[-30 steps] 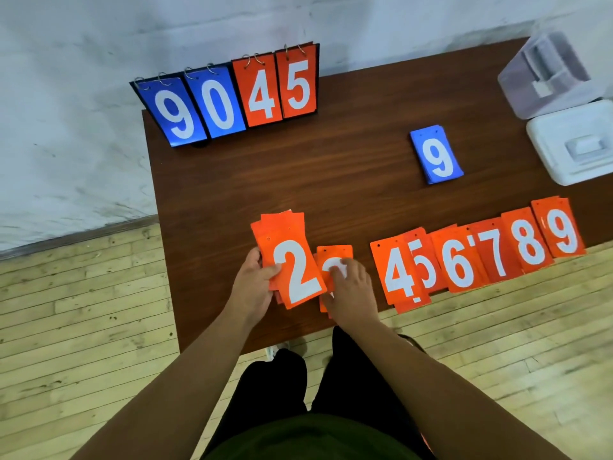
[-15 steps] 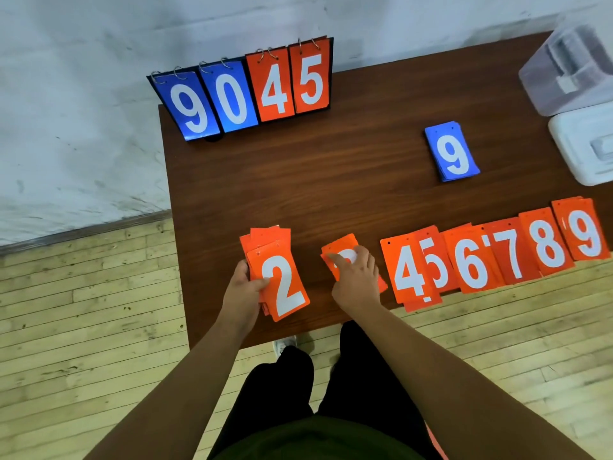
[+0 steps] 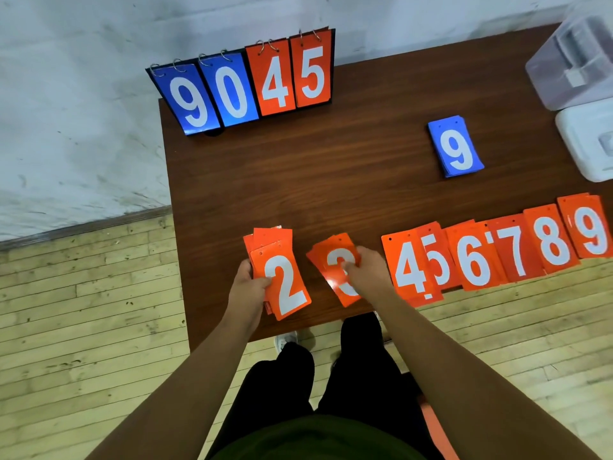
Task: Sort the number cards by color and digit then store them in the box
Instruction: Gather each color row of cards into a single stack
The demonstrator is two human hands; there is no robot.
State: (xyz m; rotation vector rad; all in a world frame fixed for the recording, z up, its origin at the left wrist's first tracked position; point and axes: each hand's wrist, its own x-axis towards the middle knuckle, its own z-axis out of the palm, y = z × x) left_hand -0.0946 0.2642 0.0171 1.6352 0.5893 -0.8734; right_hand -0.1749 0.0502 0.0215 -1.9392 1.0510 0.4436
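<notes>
Change noted: the right grip (image 3: 368,270) a second ago pressed flat on a small orange pile that sat squarely at the lower edge of the surface (image 3: 331,167), its digit covered. That 3 pile (image 3: 333,260) now sits slewed, top corner swung toward the left of the frame, and most of a white 3 shows. The thumb lies across its face with fingers curled over its right edge, so it is grasped. I cannot tell whether it is lifted or only slid.

The left grip (image 3: 247,290) clasps the fanned orange stack topped by 2 (image 3: 282,283) at lower centre. That stack overlapped the small pile before and now stands apart from it.

Judgement: the 3s are being closed up toward the row of orange piles (image 3: 491,254), 4 to 9, at lower right. The blue pile (image 3: 456,147) sits right of centre. Storing has not begun; the box (image 3: 574,61) and its lid (image 3: 587,141) sit at upper right, well apart from both hands.

Obscured:
- The lower curve of the 3 is under the thumb.
- Digits beneath the 2 are unreadable.
- The orange 9, box and lid are clipped by the right edge.
- The box interior is blurred.
- Pile counts are unknown.

The flip scoreboard (image 3: 252,81) stands at upper left.
</notes>
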